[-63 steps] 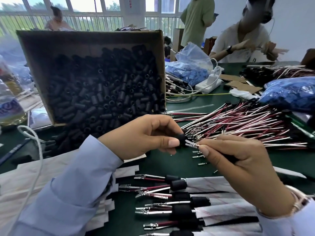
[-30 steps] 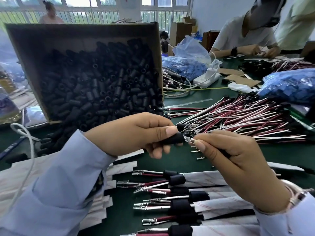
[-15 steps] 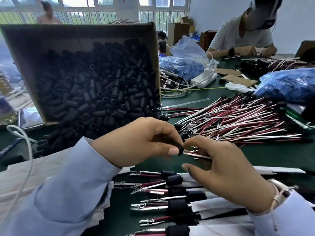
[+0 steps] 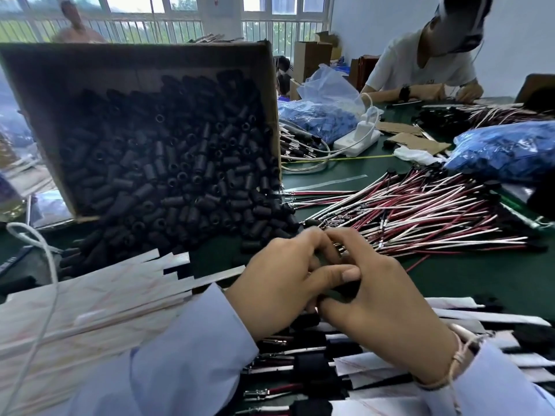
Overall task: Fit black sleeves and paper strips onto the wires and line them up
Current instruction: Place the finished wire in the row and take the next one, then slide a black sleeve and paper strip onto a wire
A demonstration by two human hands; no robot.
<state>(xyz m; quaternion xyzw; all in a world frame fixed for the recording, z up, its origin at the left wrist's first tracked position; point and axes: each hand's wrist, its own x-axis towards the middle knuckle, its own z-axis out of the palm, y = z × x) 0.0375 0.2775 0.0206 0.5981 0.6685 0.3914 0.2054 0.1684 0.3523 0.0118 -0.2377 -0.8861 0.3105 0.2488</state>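
The black sleeve (image 4: 345, 291) sits dead centre, pinched between my two thumbs: my left thumb lies across its top and my right thumb presses up from beneath. My left hand (image 4: 285, 283) is curled, its fingertips meeting those of my right hand (image 4: 387, 313), which is curled too and folded in toward the left. A glint of metal terminal (image 4: 338, 247) shows where the fingertips meet; I cannot tell how much wire is inside my grip.

At 6 o'clock, just under my wrists, lies a row of fitted wires (image 4: 309, 367), each with a black sleeve and a white paper wrap, side by side with their metal ends pointing to 9 o'clock. At 9 o'clock a stack of loose paper strips (image 4: 90, 301) lies flat, with a thin white cable (image 4: 51, 265) trailing over it.

At 2 o'clock a big heap of red and white wires (image 4: 420, 214) lies on the green table (image 4: 480, 280). At 11 o'clock a tilted cardboard box (image 4: 135, 58) spills loose sleeves (image 4: 168, 175) toward my hands.

Farther off toward 1 o'clock are a white power strip (image 4: 357, 141) with a charger plugged in, and a bag of blue parts (image 4: 315, 115); another such bag (image 4: 510, 151) lies at 3 o'clock. A person in a white shirt (image 4: 420, 64) sits across the table.
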